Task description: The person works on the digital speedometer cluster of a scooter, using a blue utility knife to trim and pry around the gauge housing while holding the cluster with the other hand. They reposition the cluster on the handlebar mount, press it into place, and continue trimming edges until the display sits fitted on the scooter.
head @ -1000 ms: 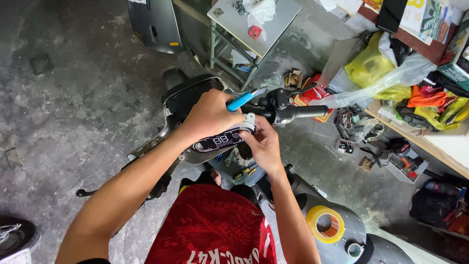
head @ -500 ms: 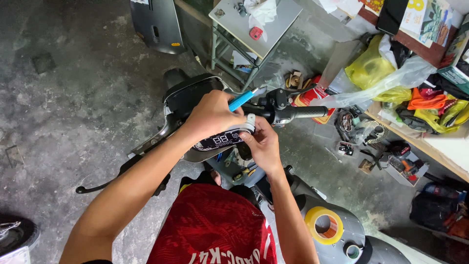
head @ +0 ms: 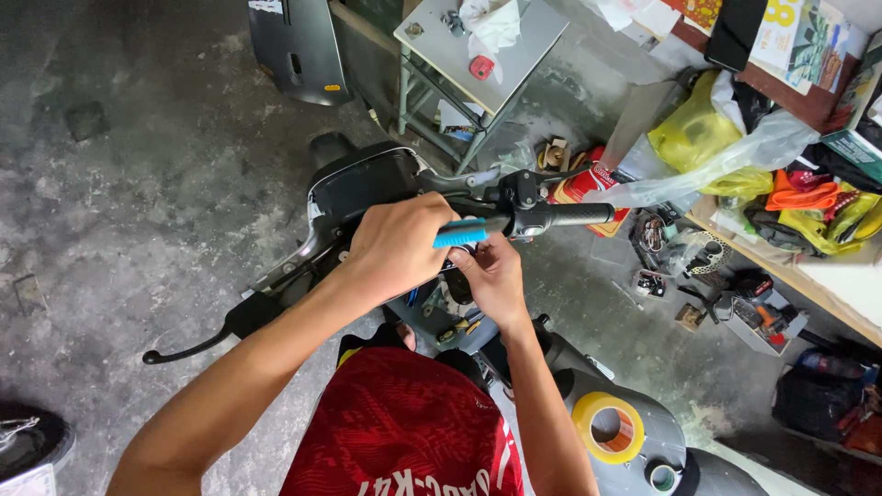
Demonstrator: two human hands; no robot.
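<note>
I look down on a scooter's handlebar (head: 560,214) with its black grip pointing right. My left hand (head: 397,246) is closed around a blue-handled screwdriver (head: 462,234), its handle lying across the middle of the bar. My right hand (head: 494,276) sits just under it, fingers pinched at the spot below the blue handle; what they hold is hidden. The scooter's dashboard display is covered by both hands. The black front panel (head: 354,184) lies beyond my left hand.
A brake lever (head: 188,349) sticks out lower left. A yellow tape roll (head: 608,425) rests on the grey scooter body. A grey metal table (head: 482,46) stands ahead. Loose parts, bags and tools crowd the floor and bench (head: 735,248) at right.
The screwdriver has tipped from slanting upward to nearly level across the bar. My hands have closed over the lit display, which showed before.
</note>
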